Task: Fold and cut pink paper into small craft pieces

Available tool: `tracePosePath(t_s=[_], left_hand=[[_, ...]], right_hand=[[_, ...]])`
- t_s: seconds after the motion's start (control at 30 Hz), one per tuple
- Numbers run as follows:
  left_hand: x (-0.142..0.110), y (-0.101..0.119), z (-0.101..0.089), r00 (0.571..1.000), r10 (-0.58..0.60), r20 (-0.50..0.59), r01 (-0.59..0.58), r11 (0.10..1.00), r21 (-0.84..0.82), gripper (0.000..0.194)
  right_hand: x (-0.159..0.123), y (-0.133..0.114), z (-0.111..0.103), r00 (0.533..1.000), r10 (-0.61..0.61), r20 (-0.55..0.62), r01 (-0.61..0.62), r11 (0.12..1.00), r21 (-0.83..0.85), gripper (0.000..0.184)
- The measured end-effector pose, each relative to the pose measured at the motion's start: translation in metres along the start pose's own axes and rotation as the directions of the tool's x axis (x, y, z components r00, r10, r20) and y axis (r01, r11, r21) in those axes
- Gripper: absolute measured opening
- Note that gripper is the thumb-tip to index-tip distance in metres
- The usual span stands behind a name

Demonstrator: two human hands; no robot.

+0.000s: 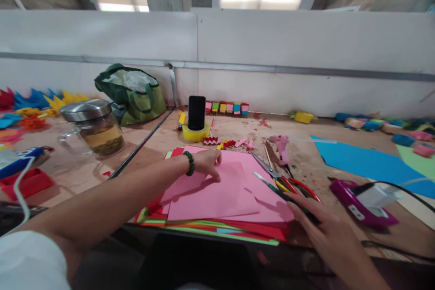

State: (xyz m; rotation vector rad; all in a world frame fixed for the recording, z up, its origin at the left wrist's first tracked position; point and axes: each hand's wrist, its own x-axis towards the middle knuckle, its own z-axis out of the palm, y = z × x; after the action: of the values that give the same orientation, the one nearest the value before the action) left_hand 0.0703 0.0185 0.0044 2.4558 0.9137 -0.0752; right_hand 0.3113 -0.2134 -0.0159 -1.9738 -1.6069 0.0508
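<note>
My left hand (208, 163), with a green bead bracelet on the wrist, reaches across a stack of coloured paper and pinches the top pink sheet (217, 192) near its far edge. My right hand (321, 222) lies at the right edge of the stack, fingers curled around the dark handle of a tool I cannot name, next to red-handled scissors (288, 181).
A pink glue gun (282, 145), a black phone standing in a yellow tape roll (196, 120), a glass jar of tea (97, 127), a green bag (134, 93), blue paper (367, 161), a purple device with a cable (362, 199), and folded paper pieces lie along the wall.
</note>
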Motion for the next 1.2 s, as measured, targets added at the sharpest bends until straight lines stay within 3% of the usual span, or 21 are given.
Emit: tracePosePath(t_s=[0.07,0.3,0.53,0.7,0.83,0.9,1.03,1.2], left_hand=[[0.001,-0.001,0.000,1.000,-0.005,0.008,0.005,0.999,-0.037,0.060],[-0.001,-0.008,-0.002,0.990,0.077,0.117,-0.050,0.974,-0.222,0.032],[-0.004,-0.012,-0.007,0.979,0.204,0.015,-0.193,0.943,-0.273,0.027],[-0.006,-0.008,-0.006,0.966,0.252,-0.053,-0.257,0.937,-0.236,0.024],[-0.008,-0.002,-0.004,0.960,0.272,-0.067,-0.280,0.939,-0.198,0.024],[-0.010,0.003,0.001,0.963,0.258,-0.076,-0.268,0.946,-0.180,0.029],[-0.020,0.015,0.017,0.939,0.305,-0.159,-0.307,0.952,0.013,0.068],[-0.036,0.027,0.036,0.892,0.445,0.085,-0.452,0.885,0.109,0.064]], right_hand=[[0.003,0.000,-0.001,1.000,0.027,0.007,-0.027,1.000,0.004,0.042],[0.017,-0.001,0.000,0.996,-0.019,0.089,0.022,0.999,-0.034,0.037],[0.022,-0.013,-0.014,0.970,-0.093,0.227,0.080,0.994,0.068,0.028],[0.013,-0.003,-0.023,0.952,-0.175,0.251,0.151,0.982,0.114,0.026],[-0.004,0.005,-0.026,0.940,-0.164,0.299,0.126,0.982,0.142,0.023],[-0.015,0.007,-0.026,0.943,-0.154,0.297,0.110,0.981,0.161,0.023],[-0.035,0.007,-0.024,0.961,-0.118,0.251,0.067,0.977,0.202,0.025],[-0.046,0.001,-0.020,0.962,-0.056,0.266,-0.003,0.976,0.216,0.029]])
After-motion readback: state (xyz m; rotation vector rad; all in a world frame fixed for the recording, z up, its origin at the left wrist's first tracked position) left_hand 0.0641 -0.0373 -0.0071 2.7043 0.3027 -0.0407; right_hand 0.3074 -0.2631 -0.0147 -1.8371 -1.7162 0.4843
